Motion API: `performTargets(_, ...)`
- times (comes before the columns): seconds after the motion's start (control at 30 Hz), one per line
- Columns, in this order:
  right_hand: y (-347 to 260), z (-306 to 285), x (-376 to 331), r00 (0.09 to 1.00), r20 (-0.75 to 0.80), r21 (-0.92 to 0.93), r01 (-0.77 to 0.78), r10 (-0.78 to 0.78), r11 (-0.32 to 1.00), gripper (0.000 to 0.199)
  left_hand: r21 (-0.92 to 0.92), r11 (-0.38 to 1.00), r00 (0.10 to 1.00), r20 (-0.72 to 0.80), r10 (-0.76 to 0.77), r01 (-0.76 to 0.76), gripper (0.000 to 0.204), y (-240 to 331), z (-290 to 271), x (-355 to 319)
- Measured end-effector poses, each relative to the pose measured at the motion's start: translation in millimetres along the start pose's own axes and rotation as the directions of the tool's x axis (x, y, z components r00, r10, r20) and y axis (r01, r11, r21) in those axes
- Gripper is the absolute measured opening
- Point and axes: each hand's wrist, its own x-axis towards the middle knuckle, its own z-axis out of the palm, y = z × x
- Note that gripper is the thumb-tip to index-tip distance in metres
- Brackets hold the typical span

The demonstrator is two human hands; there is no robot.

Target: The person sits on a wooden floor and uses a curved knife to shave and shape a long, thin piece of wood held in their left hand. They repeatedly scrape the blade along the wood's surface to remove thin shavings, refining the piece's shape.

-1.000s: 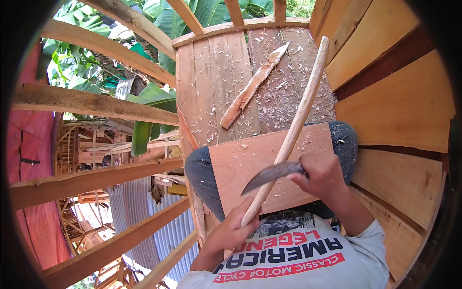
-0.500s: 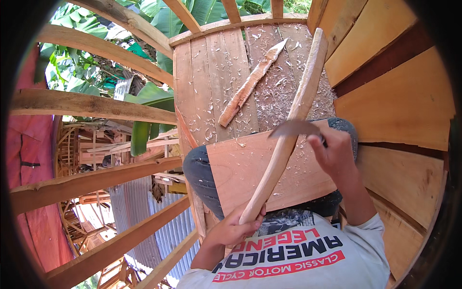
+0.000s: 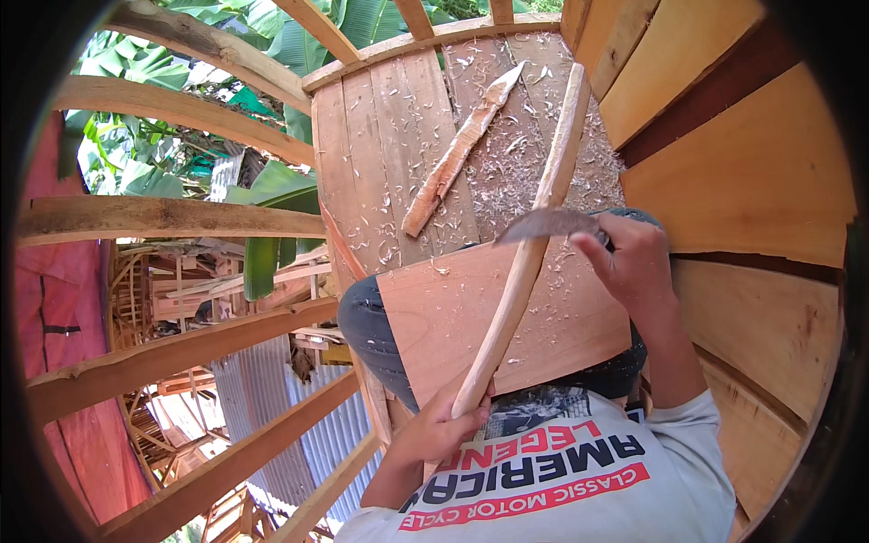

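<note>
A long, pale wooden stick [image 3: 509,326], slightly bent, slants from my waist up toward the far right over a flat board [image 3: 434,317] lying across my lap. My left hand [image 3: 444,423] is closed around its near end. In my right hand [image 3: 629,262] is a knife with a curved, dark blade [image 3: 548,224]; its handle is mostly hidden in my fist. The blade lies across the stick about midway along, its tip sticking out past the left side. My right thumb points along toward the blade.
Beyond the lap board, a rough pointed piece of wood [image 3: 462,149] rests on the plank floor [image 3: 362,154] among many curled shavings. Wooden posts [image 3: 172,217] stand along the left, with leaves and corrugated sheets outside. Wide wall planks [image 3: 742,172] rise close on my right.
The knife blade has moved slightly nearer to me along the stick, with my right hand. The stick's far end has shifted a little left in view; my left hand keeps its hold.
</note>
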Motion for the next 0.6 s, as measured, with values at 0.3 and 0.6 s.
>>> performTargets(0.3,8.0,-0.5,8.3,0.993,-0.103,0.033,-0.062,0.065,0.998,0.051,0.076,0.996,0.999,-0.011,0.048,-0.047,0.029,5.6,0.4,1.8)
performTargets(0.6,-3.7,4.2,-5.2,0.987,-0.084,0.018,0.138,-0.137,0.99,0.051,0.117,0.989,0.996,-0.014,0.09,-0.087,0.027,-2.1,-1.2,0.1)
